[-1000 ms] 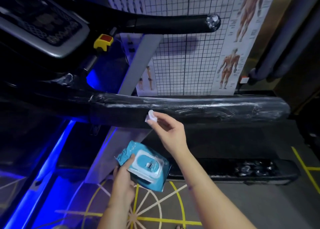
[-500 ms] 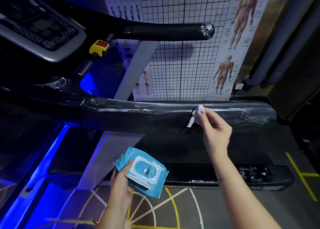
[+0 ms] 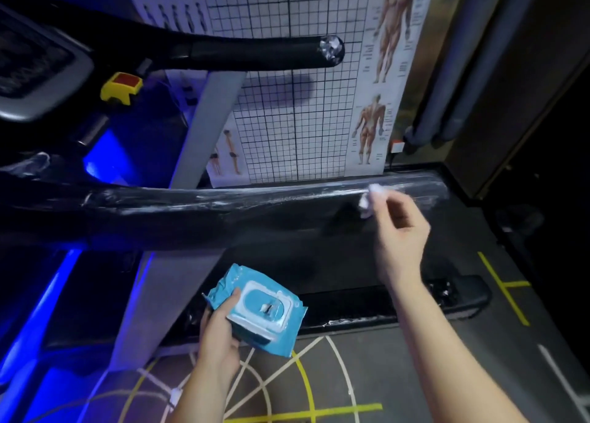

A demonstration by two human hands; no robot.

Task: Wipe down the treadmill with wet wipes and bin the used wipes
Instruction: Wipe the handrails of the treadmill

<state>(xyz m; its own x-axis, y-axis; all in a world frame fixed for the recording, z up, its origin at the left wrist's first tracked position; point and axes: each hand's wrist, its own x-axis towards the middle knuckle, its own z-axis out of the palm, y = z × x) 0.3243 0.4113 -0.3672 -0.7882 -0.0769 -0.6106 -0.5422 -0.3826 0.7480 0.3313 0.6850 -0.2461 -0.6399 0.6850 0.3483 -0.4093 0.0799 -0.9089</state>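
- Head view: right hand (image 3: 400,234) farther right along handrail (image 3: 223,205) than a second ago, near its end.
- Pinching crumpled wipe (image 3: 367,205) at fingertips, against the rail.
- Gripping wipe pack (image 3: 265,311) in left hand (image 3: 217,330), lower down.

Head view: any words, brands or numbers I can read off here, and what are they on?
No text here can be read.
Muscle poster: small labels beside the figures, too small to read.
Wipes pack: no legible print.
Treadmill console: dark and blurred, unreadable.
Yellow safety clip: red top, no lettering visible.
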